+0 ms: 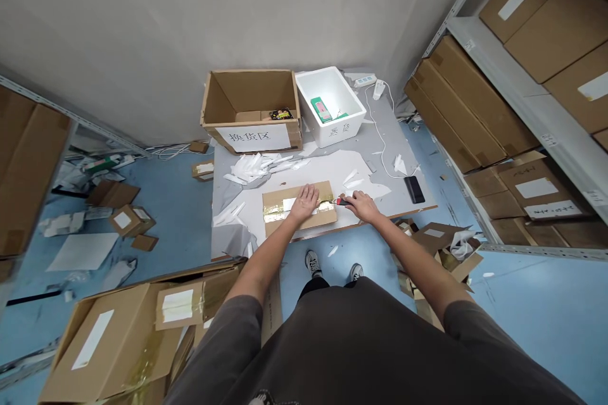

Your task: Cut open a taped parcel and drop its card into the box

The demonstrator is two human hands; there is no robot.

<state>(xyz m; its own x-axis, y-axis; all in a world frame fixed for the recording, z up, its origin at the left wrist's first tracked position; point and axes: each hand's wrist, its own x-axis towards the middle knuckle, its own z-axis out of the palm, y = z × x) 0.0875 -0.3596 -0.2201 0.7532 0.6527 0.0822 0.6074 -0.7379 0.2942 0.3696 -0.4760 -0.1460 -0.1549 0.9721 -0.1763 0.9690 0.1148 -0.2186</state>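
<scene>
A flat cardboard box (280, 226) lies near the table's front edge, with shiny clear tape along its middle and a white label partly under my hand. My left hand (305, 202) rests flat on top of it, fingers stretched out. My right hand (363, 205) is closed around a red and black box cutter (342, 201). The cutter's tip points left, at the taped right end of the box. Whether the blade touches the tape I cannot tell.
Behind stand an open carton (251, 98) and a white foam box (339, 133). Paper scraps (251, 168) and a phone (414, 190) lie on the table (394, 139). Shelves (498, 50) hold boxes at right. Cartons (118, 335) crowd the left floor.
</scene>
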